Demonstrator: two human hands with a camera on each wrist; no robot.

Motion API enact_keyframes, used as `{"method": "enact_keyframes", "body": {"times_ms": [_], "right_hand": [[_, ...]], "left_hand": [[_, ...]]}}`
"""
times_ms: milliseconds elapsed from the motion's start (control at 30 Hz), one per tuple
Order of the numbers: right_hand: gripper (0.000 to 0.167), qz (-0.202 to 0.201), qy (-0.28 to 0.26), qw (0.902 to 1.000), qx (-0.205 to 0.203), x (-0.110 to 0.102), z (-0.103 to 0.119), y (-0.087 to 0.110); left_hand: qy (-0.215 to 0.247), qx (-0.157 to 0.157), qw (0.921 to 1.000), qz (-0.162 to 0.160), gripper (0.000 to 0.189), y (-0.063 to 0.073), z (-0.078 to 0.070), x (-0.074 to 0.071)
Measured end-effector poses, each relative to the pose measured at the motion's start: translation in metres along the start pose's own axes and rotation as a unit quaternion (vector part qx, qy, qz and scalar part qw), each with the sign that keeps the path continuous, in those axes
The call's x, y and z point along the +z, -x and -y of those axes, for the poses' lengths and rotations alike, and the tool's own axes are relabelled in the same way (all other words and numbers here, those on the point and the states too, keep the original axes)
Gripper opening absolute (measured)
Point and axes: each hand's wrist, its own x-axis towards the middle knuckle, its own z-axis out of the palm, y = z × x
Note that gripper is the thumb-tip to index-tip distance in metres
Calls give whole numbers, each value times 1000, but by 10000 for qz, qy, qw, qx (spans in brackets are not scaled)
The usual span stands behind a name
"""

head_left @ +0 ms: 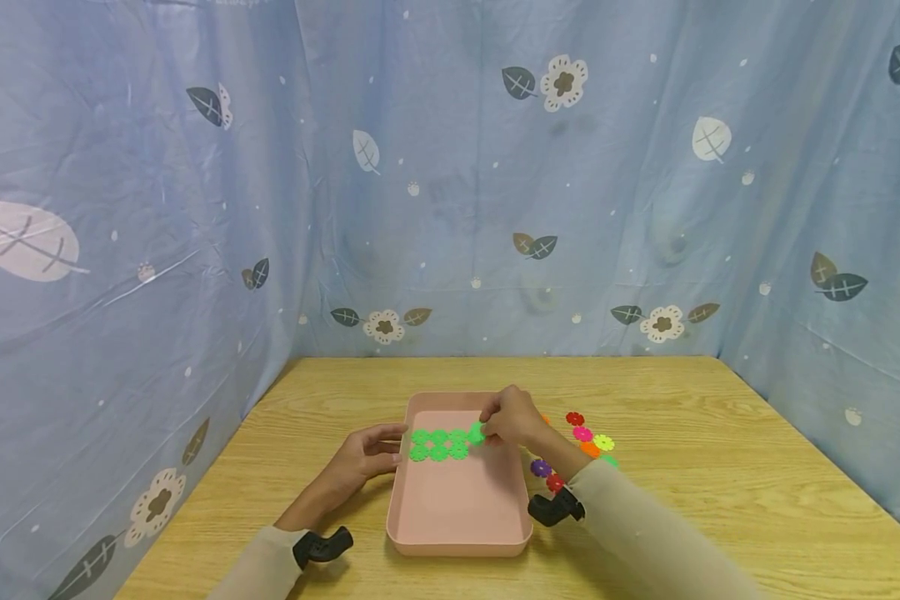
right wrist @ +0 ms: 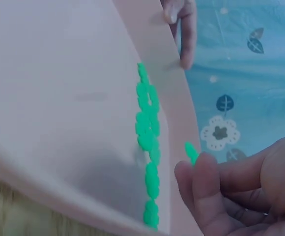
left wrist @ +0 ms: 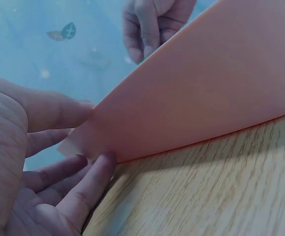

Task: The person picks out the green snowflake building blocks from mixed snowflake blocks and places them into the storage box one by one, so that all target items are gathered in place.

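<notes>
A pink tray [head_left: 461, 508] lies on the wooden table, with several green flower-shaped plastic discs [head_left: 438, 452] set in two rows inside it. Over the tray's far right part, my right hand [head_left: 513, 417] pinches a green disc [right wrist: 190, 152] between thumb and finger. Beneath that hand, another green patch shows at the end of the rows. My left hand [head_left: 367, 457] is at the tray's left side. Its extended fingers [left wrist: 59, 110] touch the outside of the tray wall [left wrist: 191, 98] near the rim; nothing else is in it.
Loose flower discs in red [head_left: 574, 418], pink [head_left: 582, 434], yellow [head_left: 603, 442], purple [head_left: 541, 468] and other colours lie right of the tray, partly hidden by my right arm. A blue patterned curtain [head_left: 450, 208] hangs around the table [head_left: 720, 467].
</notes>
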Motion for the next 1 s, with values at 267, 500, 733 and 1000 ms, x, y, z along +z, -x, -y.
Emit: {"method": "enact_keyframes", "body": {"times_ms": [267,500,733,1000], "right_hand": [[7,-7,735,9972,-145,10,2,1],[19,-43,1748,9839,-370,15,3,-1],[24,-26,1956,9803,-264,18,2,-1],[20,114,1762,9843,-64,17,2,-1]], "left_hand": [[42,-8,10000,-19,61,-1,0,0],[-19,11,10000,0,61,0,3,0],[26,24,10000,-7,61,0,2,0],[40,10,10000,-23,60,0,2,1]]}}
